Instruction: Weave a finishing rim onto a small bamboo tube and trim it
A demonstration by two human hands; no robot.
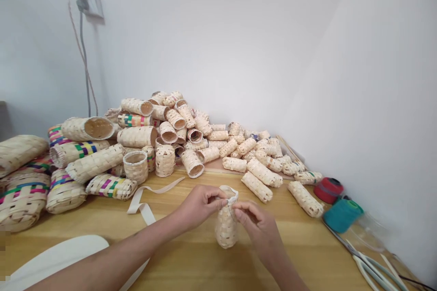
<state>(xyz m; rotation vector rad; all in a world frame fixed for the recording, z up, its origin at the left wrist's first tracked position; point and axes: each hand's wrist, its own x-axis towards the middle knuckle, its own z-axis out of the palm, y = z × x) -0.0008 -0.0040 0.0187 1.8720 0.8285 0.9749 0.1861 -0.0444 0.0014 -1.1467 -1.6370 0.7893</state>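
Behind everything you face a pale wall (232, 41); below it spreads the wooden counter (191, 263) you are working over. Along its far side, mostly to your left, lies a big pile (136, 136) of woven pieces, some plain, some with coloured bands, with smaller ones trailing off to the right. A flat white sheet (64, 254) lies near you on the left, partly under your left forearm.

Your hands come in from both sides and meet at the basket (226, 229), which is between them, just in front of you. Its long axis runs roughly up and down in your view, open mouth at the top, rounded base toward you; whether the base rests on the counter, you can't tell. Your left hand (203, 204) pinches the rim on its left side. Your right hand (257, 227) is at the right side, just below the rim, thumb and finger drawn together; whether they grip the weave or something thin is unclear. Both are about equally near the mouth.

Scissors (373, 269) lie well to your right, with a teal spool (342, 216) and a red spool (328, 190) beyond them. A pale strip (146, 213) curls behind your left forearm.
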